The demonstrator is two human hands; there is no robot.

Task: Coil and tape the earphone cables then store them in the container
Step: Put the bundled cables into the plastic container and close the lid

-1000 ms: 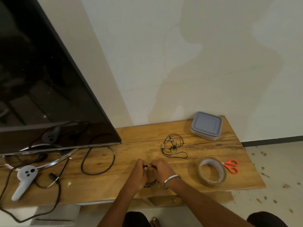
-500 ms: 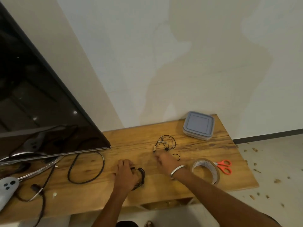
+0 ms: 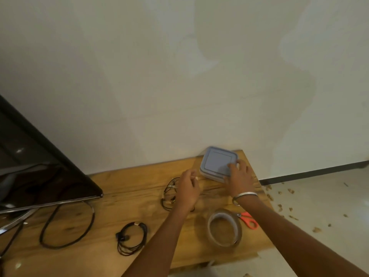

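Around your container (image 3: 216, 162): wall close behind, loose earphones (image 3: 169, 193) near-left, tape roll (image 3: 224, 228) and scissors (image 3: 248, 219) nearer you, bare wood between.

The table (image 3: 127, 196) is grained, varnished wood. The container (image 3: 217, 162) looks matt plastic (its lid bluish-grey), the tape roll (image 3: 224, 228) glossy and clear, the bangle (image 3: 244, 195) polished metal, the TV screen (image 3: 36, 166) glossy black.
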